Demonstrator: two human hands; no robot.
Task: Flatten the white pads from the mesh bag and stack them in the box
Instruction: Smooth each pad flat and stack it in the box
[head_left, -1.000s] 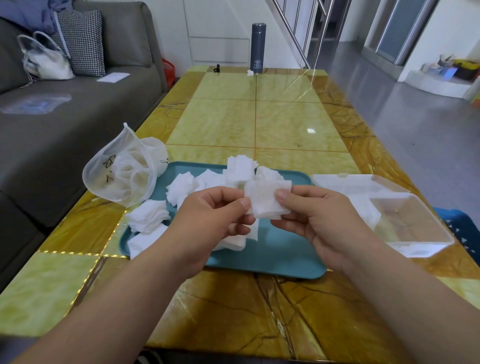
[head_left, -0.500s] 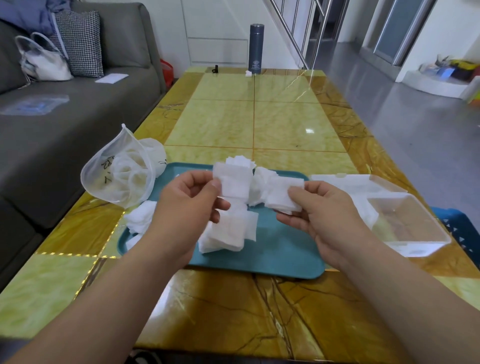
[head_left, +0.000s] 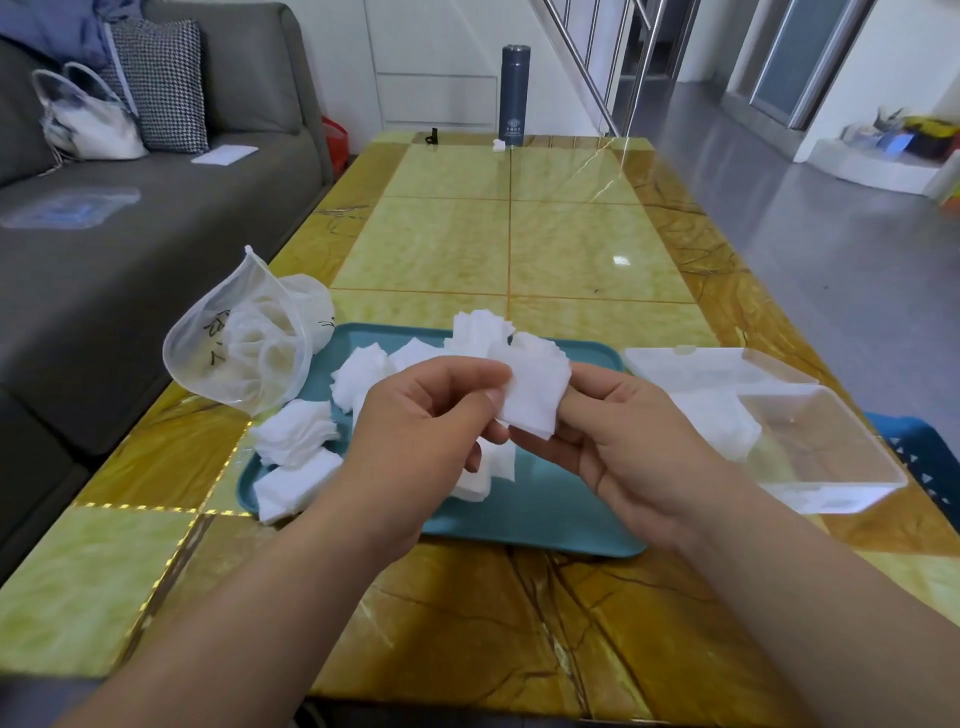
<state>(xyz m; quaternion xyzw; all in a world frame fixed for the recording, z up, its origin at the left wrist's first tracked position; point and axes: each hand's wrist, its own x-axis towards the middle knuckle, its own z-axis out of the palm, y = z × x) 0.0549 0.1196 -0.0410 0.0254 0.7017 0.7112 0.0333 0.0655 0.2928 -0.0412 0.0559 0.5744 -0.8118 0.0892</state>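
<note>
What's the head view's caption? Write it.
Left hand and right hand pinch a white square pad above the teal plastic tray beside a clear plastic box.

The pad (head_left: 535, 395) pinched between the left hand (head_left: 415, 436) and the right hand (head_left: 639, 447) was soft, matt white fibre with fuzzy edges. Left of the left hand, the mesh bag (head_left: 239, 353) was fine, translucent netting. Under both hands, the tray (head_left: 540, 514) was smooth teal plastic with a dull sheen. Right of the right hand, the box (head_left: 821, 441) was clear, glossy plastic. The tabletop (head_left: 571, 249) looked like polished, highly reflective marbled stone.
</note>
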